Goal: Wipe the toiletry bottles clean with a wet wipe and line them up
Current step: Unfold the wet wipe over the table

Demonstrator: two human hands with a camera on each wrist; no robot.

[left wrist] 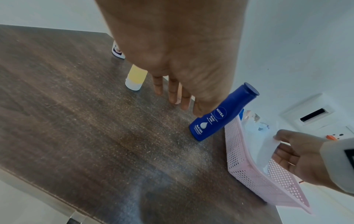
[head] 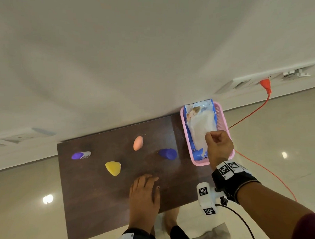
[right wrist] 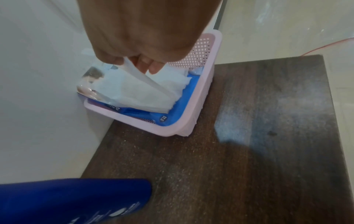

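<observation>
Several bottles stand on the dark wooden table [head: 97, 197]: a purple-capped white one [head: 80, 155] at the left, a yellow one [head: 113, 168], an orange one [head: 138, 143], and a blue Nivea bottle [head: 167, 153] [left wrist: 222, 115] [right wrist: 72, 200]. My right hand [head: 218, 144] [right wrist: 134, 60] pinches a corner of a white wet wipe [head: 202, 128] [right wrist: 138, 89] [left wrist: 268, 145] lying on the blue wipes pack [head: 196, 151] [right wrist: 153, 116] in the pink basket [head: 222, 118] [left wrist: 247, 166] [right wrist: 201, 94]. My left hand [head: 145, 188] [left wrist: 176, 94] rests flat on the table, fingers straight, holding nothing.
The table stands against a white wall [head: 119, 64]. An orange cable [head: 260, 108] runs from a wall socket down past the basket to the floor. The table's front edge lies just below my left wrist.
</observation>
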